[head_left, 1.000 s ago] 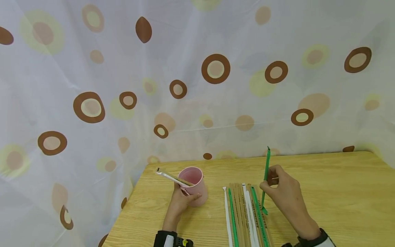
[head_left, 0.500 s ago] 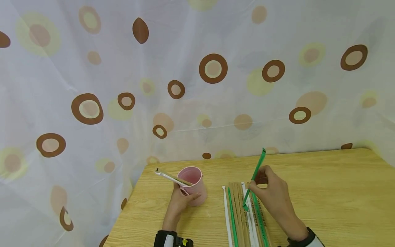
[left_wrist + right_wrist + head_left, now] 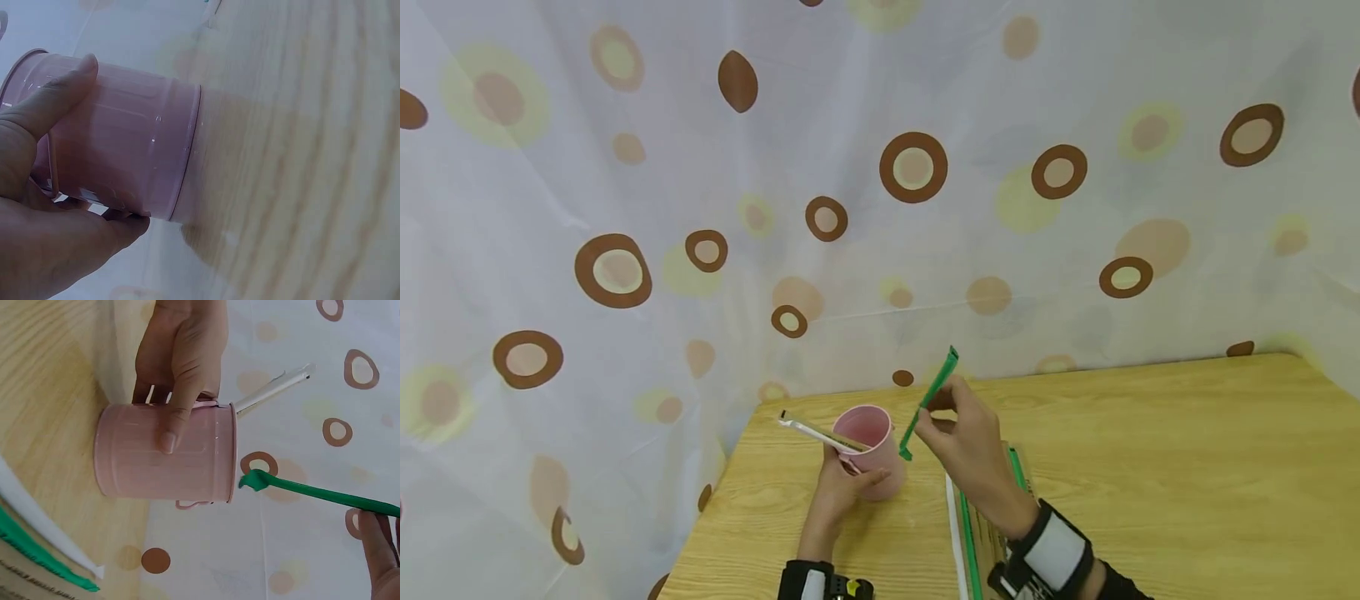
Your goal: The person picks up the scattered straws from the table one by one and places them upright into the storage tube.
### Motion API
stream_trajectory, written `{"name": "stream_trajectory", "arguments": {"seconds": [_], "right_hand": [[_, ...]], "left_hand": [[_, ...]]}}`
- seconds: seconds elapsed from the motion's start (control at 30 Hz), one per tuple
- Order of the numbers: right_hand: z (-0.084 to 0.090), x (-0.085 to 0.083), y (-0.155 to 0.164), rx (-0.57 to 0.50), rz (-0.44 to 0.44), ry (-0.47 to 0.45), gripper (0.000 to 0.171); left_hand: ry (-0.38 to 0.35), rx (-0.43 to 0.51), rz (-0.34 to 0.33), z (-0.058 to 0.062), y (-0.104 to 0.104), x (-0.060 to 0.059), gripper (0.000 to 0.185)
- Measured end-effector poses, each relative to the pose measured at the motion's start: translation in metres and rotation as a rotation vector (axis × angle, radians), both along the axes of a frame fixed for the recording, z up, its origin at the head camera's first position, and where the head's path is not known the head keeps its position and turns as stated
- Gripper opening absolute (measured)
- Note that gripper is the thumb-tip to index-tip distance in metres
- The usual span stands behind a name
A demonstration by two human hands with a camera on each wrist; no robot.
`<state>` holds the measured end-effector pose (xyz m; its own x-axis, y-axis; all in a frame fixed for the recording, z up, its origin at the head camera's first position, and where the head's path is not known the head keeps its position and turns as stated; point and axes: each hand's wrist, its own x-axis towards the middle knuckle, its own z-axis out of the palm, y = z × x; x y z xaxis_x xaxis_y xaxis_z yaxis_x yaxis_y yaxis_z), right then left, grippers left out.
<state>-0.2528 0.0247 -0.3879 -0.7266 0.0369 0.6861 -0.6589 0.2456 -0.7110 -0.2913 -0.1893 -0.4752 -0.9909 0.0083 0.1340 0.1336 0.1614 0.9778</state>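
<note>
My left hand [image 3: 838,492] grips a small pink bucket [image 3: 891,454], thumb along its side and fingers behind it, as the left wrist view shows of the bucket [image 3: 131,137]. A white wrapped straw [image 3: 805,427] and a brown one lean out over the bucket's left rim. Between thumb and fingertips, my right hand [image 3: 973,454] pinches a green wrapped straw [image 3: 937,385], tilted, just right of the bucket. In the right wrist view the lower end of the green straw [image 3: 312,492] is close to the bucket's mouth.
A row of wrapped straws lies on the wooden table [image 3: 1150,467], partly hidden under my right forearm. A white straw [image 3: 954,533] and a green straw [image 3: 971,550] form its left side. A patterned curtain [image 3: 850,108] hangs behind the table.
My right hand has carried the green straw leftward from above the row's right side to beside the bucket, tilting it on the way. My left hand and the bucket have stayed put.
</note>
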Motion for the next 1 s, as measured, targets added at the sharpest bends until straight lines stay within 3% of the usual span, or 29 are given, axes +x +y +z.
{"name": "stream_trajectory", "arguments": {"seconds": [0.13,0.3,0.57,0.87,1.0], "right_hand": [[0.013,-0.024,-0.025,0.032,0.020,0.128,0.021],[0.008,-0.044,-0.051,0.241,0.071,0.168,0.024],[-0.014,-0.064,-0.072,0.511,0.091,0.099,0.023],[-0.019,-0.072,-0.078,0.747,0.162,-0.008,0.016],[-0.020,-0.073,-0.078,0.839,0.184,0.014,0.011]], "left_hand": [[-0.002,0.004,0.008,0.000,0.000,-0.002,0.096],[-0.010,-0.007,-0.015,0.001,-0.002,-0.002,0.094],[-0.013,-0.016,-0.040,0.002,-0.004,0.001,0.097],[0.008,0.004,-0.067,0.000,-0.006,-0.001,0.100],[0.027,-0.018,-0.074,0.001,-0.006,-0.001,0.099]]}}
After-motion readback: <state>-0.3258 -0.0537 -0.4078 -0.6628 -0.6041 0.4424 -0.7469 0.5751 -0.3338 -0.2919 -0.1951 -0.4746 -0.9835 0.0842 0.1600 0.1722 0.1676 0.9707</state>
